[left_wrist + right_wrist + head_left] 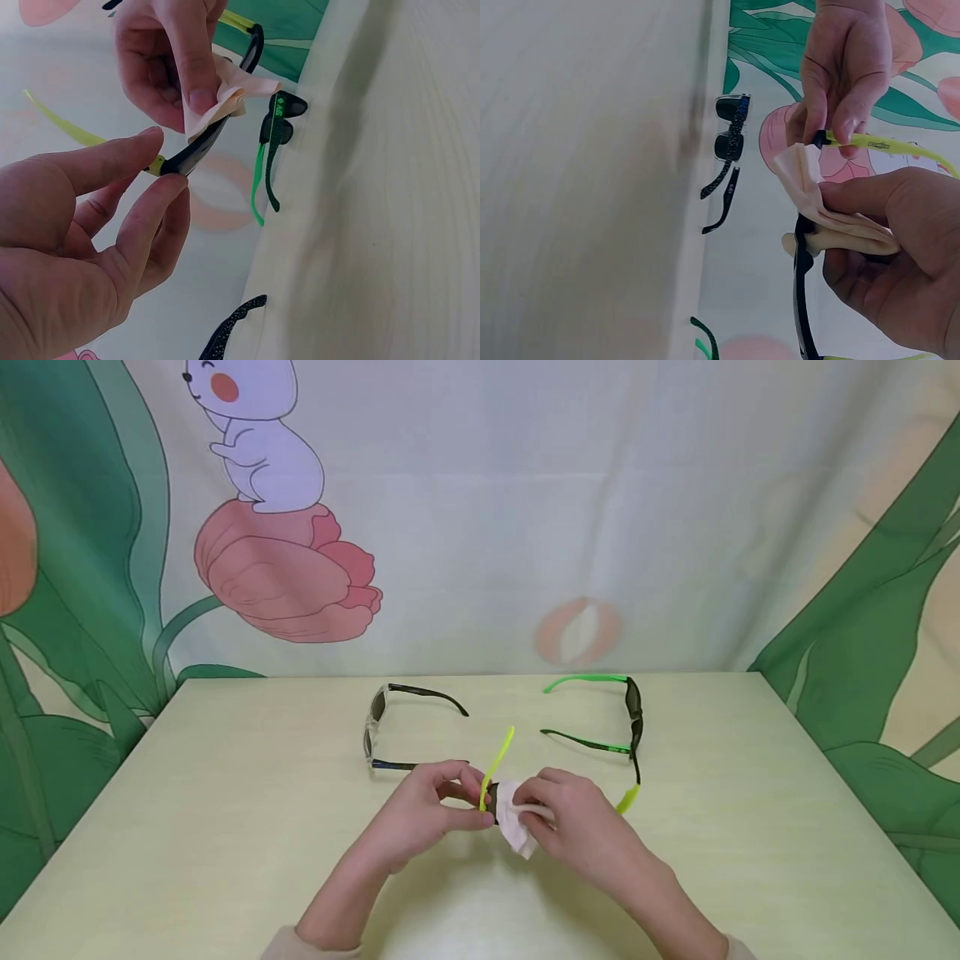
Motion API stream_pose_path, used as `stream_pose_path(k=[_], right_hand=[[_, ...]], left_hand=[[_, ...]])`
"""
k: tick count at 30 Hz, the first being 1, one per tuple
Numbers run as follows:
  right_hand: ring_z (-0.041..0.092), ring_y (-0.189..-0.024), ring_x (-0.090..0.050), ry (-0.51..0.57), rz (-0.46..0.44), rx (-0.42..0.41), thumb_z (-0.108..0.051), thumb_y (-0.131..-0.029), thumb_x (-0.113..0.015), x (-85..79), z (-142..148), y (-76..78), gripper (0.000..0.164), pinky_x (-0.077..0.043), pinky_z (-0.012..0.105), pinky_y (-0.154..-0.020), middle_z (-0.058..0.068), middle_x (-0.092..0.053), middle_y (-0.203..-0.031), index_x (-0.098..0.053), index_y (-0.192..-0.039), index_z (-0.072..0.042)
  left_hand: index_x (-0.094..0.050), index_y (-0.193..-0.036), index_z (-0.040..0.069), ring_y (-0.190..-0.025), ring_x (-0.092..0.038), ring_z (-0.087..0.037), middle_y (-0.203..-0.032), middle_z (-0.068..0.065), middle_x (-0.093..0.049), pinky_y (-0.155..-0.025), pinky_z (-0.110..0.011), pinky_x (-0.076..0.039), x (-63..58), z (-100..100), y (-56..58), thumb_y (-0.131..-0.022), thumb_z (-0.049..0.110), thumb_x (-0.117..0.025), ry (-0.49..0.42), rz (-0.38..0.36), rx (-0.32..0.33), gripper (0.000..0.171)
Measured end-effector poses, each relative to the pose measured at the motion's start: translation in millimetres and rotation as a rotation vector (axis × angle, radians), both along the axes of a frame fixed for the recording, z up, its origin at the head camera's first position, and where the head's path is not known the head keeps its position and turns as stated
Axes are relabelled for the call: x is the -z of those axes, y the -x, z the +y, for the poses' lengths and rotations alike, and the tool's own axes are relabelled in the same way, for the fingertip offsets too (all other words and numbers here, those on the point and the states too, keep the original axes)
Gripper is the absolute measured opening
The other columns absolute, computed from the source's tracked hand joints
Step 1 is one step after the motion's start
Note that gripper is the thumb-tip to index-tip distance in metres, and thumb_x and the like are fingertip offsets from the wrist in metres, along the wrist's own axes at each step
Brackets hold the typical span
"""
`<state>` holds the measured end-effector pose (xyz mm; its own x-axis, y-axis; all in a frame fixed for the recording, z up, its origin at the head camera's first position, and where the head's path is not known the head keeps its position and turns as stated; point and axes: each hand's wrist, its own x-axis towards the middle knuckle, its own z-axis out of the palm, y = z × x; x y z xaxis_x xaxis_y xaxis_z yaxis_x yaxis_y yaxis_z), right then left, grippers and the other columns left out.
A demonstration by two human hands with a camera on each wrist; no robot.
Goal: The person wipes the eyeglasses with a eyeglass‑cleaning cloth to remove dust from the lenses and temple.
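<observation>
Sunglasses with a black front and yellow-green temples [497,767] are held up over the table between both hands. My left hand [416,817] pinches their frame at one end, near the hinge, between thumb and fingers. A pale pinkish cloth [513,837] is in my right hand [585,822], which pinches it folded against the front of the sunglasses. In the right wrist view the cloth [802,184] wraps over one lens and the black frame [802,289] shows below it. The cloth hides most of that lens.
Sunglasses with a clear front and black temples [378,704] lie open on the table [225,827], beyond the left hand. Another pair, black and green [634,700], lies open at the back right. A printed curtain [480,527] hangs behind the table's far edge.
</observation>
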<state>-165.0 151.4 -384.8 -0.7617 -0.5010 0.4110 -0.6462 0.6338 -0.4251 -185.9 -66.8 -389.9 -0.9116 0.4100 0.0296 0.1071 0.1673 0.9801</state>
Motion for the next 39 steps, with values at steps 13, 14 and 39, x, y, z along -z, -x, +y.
stream_pose_path(k=[13, 14, 39], right_hand=[[0.007, -0.082, -0.061, 0.029, -0.027, 0.0, -0.001, -0.08, -0.075, 9.7, 3, 2.0, 0.016, -0.053, 0.023, -0.073, -0.006, -0.063, -0.088, -0.07, -0.092, -0.01], [0.007, -0.082, -0.061, 0.029, -0.028, 0.002, -0.001, -0.08, -0.075, 10.0, 3, 2.1, 0.016, -0.053, 0.023, -0.073, -0.006, -0.064, -0.088, -0.07, -0.092, -0.01], [0.007, -0.08, -0.06, 0.044, 0.091, -0.065, 0.0, -0.081, -0.075, 12.7, -7, 1.6, 0.014, -0.052, 0.02, -0.07, -0.006, -0.066, -0.087, -0.072, -0.089, -0.011]], left_hand=[[-0.063, -0.079, 0.01, -0.096, -0.061, -0.023, -0.105, -0.001, -0.068, -0.078, -0.038, -0.049, 3.1, 9, -2.9, -0.075, 0.007, -0.081, 0.047, 0.035, -0.027, 0.019], [-0.063, -0.079, 0.009, -0.096, -0.061, -0.023, -0.105, -0.001, -0.068, -0.078, -0.038, -0.049, 3.4, 9, -3.4, -0.075, 0.007, -0.081, 0.048, 0.032, -0.032, 0.019], [-0.064, -0.08, 0.013, -0.095, -0.062, -0.019, -0.1, 0.0, -0.067, -0.077, -0.037, -0.05, 5.4, 8, -5.2, -0.077, 0.011, -0.081, 0.064, 0.044, -0.031, 0.017]])
